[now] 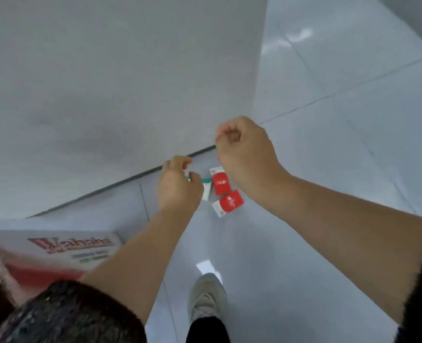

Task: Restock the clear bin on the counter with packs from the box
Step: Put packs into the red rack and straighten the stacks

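Three packs lie on the floor (328, 169) by the wall. There are two red ones and one teal-and-white pack (206, 189).

The farther red pack (220, 183) points away from the person. The nearer red pack (230, 202) slants, its white end toward the left.

The left hand (180, 186) curls over the teal-and-white pack; whether it grips is unclear. The right hand (247, 157) is curled, with nothing seen in it.

One printed box (56, 253) sits at the left.

left hand (179, 188) reached forward, fingers curled; right hand (247, 154) higher, closed in loose fist.
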